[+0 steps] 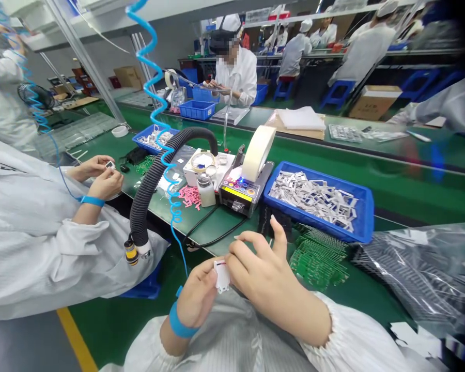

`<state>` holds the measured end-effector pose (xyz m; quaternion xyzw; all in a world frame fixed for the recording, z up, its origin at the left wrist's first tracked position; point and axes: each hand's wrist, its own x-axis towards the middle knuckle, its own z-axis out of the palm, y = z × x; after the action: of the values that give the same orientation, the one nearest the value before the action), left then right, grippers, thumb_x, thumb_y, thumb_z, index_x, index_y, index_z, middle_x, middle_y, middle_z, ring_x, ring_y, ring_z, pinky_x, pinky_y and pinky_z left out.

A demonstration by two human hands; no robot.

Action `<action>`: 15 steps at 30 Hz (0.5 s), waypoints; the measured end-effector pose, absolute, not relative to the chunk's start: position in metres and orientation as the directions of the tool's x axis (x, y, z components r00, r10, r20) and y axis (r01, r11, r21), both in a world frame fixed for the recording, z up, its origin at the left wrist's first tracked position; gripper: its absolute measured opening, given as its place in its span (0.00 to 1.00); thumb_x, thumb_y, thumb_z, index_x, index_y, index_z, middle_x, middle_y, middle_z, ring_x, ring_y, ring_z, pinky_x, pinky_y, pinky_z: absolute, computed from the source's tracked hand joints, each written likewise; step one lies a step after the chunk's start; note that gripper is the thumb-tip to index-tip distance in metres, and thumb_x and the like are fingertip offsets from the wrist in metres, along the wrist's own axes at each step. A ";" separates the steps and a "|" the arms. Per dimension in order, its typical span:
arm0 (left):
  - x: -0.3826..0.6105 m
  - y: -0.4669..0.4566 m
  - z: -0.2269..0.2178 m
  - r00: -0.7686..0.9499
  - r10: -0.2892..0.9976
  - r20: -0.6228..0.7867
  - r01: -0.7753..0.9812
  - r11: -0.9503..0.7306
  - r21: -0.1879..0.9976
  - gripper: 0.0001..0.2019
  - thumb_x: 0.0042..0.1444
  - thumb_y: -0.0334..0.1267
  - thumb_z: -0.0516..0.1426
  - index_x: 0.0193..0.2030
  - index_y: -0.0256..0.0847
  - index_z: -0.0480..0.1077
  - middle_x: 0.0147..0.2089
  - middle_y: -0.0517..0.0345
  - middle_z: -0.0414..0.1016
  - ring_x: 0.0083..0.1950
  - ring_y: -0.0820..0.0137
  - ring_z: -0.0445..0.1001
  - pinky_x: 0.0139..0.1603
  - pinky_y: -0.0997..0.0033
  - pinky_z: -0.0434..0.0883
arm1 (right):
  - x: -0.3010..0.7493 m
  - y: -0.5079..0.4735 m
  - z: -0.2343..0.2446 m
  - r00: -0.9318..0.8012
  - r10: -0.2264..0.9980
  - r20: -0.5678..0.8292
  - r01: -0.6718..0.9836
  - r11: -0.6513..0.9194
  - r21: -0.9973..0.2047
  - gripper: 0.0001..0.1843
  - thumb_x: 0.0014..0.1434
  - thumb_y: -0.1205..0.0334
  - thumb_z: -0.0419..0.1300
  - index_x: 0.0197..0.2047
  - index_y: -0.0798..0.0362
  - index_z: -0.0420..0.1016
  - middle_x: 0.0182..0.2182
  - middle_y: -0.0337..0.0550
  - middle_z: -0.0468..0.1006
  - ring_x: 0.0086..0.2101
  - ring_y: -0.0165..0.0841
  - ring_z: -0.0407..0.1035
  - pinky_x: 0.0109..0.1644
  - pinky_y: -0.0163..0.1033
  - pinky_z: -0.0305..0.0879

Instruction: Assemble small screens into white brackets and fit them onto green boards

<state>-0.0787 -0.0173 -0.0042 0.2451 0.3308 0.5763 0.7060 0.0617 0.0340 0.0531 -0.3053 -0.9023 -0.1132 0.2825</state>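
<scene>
In front of my body, my left hand (197, 292) pinches a small white plastic frame (222, 278) between thumb and fingers. A thin dark and pinkish strip shows near its top edge. My right hand (265, 274) is closed at the frame's upper right edge, its thumb and index fingertips there, the other fingers raised and spread. Whether something tiny sits between these fingertips is hidden. A blue wrist strap (181, 321) circles my left wrist. Beyond my right hand lie green circuit boards (320, 258) and a blue bin (366, 214) full of white plastic frames (313, 199).
A tape dispenser (240, 199) with a tape roll, a pump bottle (206, 191) and pink strips (189, 196) stand ahead. A black hose (143, 191) and a coiled blue cord (155, 88) hang at left. A co-worker's hands (104, 178) work there. Plastic bags (422, 274) lie right.
</scene>
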 end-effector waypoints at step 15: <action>-0.079 -0.029 -0.034 0.162 0.859 -0.486 -0.283 0.512 0.811 0.19 0.34 0.54 0.66 0.32 0.46 0.79 0.33 0.53 0.80 0.39 0.54 0.75 0.41 0.55 0.72 | 0.101 0.020 0.021 -0.600 0.736 0.314 0.356 0.596 -0.720 0.09 0.60 0.59 0.59 0.44 0.51 0.73 0.38 0.36 0.78 0.41 0.24 0.70 0.52 0.30 0.58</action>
<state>-0.0795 -0.0294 -0.0340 0.2842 0.5061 0.4039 0.7071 0.1008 0.0201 0.0207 -0.3253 -0.8390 0.3098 0.3071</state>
